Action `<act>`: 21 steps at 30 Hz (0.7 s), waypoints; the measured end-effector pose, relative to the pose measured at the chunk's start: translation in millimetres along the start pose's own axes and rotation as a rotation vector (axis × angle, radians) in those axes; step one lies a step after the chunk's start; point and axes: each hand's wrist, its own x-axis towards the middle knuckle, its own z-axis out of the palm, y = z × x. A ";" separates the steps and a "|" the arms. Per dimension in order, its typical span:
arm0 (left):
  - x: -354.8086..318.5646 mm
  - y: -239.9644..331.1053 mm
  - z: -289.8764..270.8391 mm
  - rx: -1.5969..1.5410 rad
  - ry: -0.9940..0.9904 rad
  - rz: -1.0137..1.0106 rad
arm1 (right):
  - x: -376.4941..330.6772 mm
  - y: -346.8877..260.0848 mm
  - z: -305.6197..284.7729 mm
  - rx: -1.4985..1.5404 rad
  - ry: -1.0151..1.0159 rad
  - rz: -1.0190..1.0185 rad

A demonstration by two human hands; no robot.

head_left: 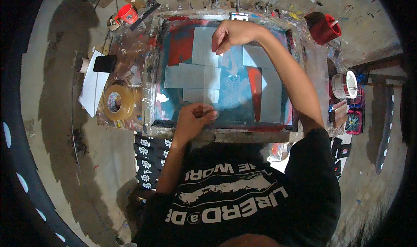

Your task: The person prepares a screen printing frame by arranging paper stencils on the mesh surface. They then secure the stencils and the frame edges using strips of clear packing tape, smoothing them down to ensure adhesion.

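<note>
Screen frame: centre of your tabletop, its mesh patched with grey tape strips.
Left hand: fingers pinched at the frame's near edge.
Right hand: fingers curled, pinching at tape near the far edge.
Tape roll: left of the frame.

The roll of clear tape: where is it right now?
In the head view, the roll of clear tape lies on the person's left, beside the printing screen frame, below the black phone.

One printing screen on the bench, two hands on it. One tape roll at nine o'clock; two red cups at twelve; one white tub at three.
</note>
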 end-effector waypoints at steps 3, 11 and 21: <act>5.2 -9.6 -0.3 0.028 -0.003 -0.050 | 19.1 36.1 6.2 0.003 -0.055 0.044; 13.1 -27.9 -1.8 0.051 -0.021 -0.122 | 42.1 61.5 17.2 -0.178 -0.111 0.055; 15.3 -20.9 3.9 0.072 0.007 -0.230 | 48.0 66.6 19.9 -0.196 -0.105 0.085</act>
